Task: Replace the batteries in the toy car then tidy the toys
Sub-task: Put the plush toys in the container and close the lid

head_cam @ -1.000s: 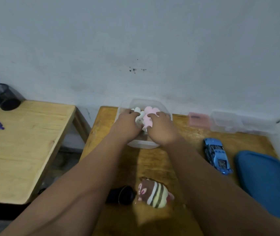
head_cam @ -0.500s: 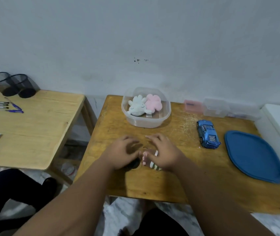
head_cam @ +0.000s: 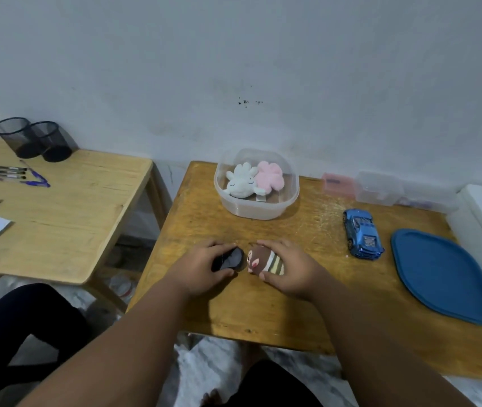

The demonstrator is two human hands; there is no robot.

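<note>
Head view: the left hand [head_cam: 201, 270] curls its fingers [head_cam: 219, 247] around a small black toy [head_cam: 229, 259], and the right hand [head_cam: 288, 267] cups a brown striped plush [head_cam: 264, 261], fingers pinching its sides; both toys rest on the surface [head_cam: 307, 289], in front of the clear tub [head_cam: 256, 183]. The tub holds a white plush [head_cam: 241, 180] and a pink plush [head_cam: 270, 177]. The blue toy car [head_cam: 363, 233] sits to the right of the tub, with the blue lid [head_cam: 445, 274] beyond it. Risk, as judged: lifting both toys together may loosen one grip, dropping a toy short of the tub or off the near edge; a sleeve-free forearm could nudge the car. No brand, label or writing is legible.
</note>
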